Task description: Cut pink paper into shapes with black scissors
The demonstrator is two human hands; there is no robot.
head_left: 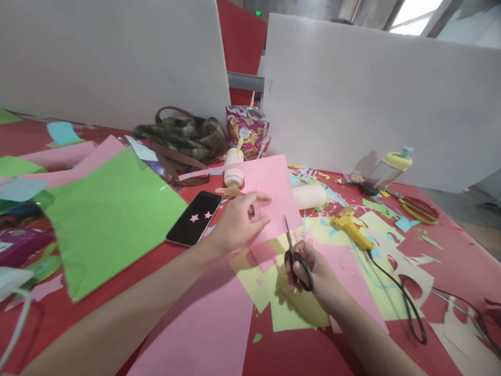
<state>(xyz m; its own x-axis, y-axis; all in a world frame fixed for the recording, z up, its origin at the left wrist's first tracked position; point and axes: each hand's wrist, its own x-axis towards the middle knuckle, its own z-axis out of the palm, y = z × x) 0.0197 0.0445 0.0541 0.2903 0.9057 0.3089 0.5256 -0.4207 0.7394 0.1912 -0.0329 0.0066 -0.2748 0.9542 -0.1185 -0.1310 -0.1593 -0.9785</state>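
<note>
- Pink paper comes nearest: one large pink sheet [199,324] on the red worktop [285,360].
- One right hand [315,271], fingers closed through the handles of one pair of black-handled scissors [288,255], blades pointing away.
- One left hand [238,222], thumb and forefinger parted over a smaller pink sheet [274,175]; whether it grips the paper I cannot tell. That sheet lies ahead of the scissors.
- One phone [186,232] left of this hand, two pink stars [194,218] on its screen.
- One yellow glue gun [354,233], to the right.
- Two pale cylinders [312,197], one just right of the smaller sheet, one at its far left.
- One second pair of scissors [422,209], far right.
- One clear jar [385,175], yellow-topped.
- One plaid bag [188,134], one snack packet [247,133].
- Two white panels [117,57] behind.
</note>
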